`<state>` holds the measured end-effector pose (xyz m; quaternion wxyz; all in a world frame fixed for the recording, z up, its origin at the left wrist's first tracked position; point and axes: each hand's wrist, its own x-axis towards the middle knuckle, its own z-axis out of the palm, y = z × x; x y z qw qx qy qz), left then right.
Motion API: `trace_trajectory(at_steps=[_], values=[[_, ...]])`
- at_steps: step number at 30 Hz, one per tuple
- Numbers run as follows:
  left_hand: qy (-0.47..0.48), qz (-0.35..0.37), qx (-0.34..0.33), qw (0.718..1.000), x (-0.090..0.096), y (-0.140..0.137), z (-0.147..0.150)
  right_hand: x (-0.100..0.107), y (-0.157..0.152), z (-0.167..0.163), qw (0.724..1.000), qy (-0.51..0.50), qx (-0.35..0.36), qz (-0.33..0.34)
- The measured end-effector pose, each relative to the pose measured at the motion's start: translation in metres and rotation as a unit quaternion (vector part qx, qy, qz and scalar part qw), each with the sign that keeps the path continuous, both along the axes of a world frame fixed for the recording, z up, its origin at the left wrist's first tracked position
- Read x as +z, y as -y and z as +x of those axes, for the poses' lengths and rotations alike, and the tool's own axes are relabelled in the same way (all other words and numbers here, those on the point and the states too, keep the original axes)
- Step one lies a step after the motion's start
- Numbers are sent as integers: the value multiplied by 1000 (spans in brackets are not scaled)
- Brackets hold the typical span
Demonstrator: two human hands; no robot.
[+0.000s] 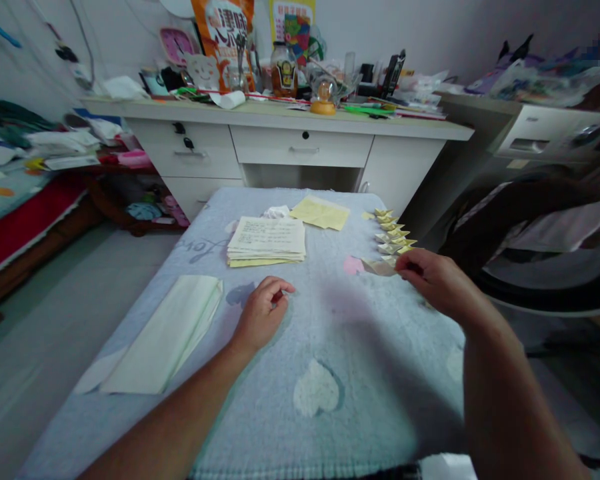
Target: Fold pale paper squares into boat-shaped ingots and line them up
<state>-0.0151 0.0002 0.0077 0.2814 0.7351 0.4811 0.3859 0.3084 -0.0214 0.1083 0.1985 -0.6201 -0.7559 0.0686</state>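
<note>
My right hand [433, 280] pinches one end of a folded paper boat [380, 267] at the right side of the cloth-covered table. Just beyond it, a row of similar folded paper boats [393, 233], yellowish and pointed, runs away from me. My left hand [266, 310] rests on the cloth with loosely curved fingers, the thumb apart from them, holding nothing. Ahead of that hand lies a stack of yellowish paper sheets [266, 237] with handwriting on the top one. A separate yellow sheet [321, 212] sits behind the stack to the right.
Folded pale paper [165, 333] lies at the left of the table [280, 413]. Crumpled white paper [276, 212] is behind the stack. Beyond stands a cluttered white desk [300, 143] with a jar [283, 70]. A front-loading washing machine [555, 143] is at right, a bed [30, 220] at left.
</note>
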Motion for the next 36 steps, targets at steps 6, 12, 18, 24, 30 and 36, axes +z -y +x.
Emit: trace_trajectory(at_steps=[6,12,18,24,30,36], values=[[-2,-5,-5,1000,-3,0,-1,-28,-16,56,995,80,-50,-10],[-1,-7,-5,1000,-3,-1,-1,-59,-22,77,992,124,-25,10],[1,-15,-5,1000,-5,-1,-2,-69,-22,82,989,141,-38,7],[-4,-29,-10,1000,-2,0,-1,-74,-24,85,990,136,-37,-1],[1,-29,-10,1000,-2,0,-2,-75,-23,86,989,140,-46,1],[4,-25,-11,1000,-5,0,-2,-68,-20,78,987,152,-47,12]])
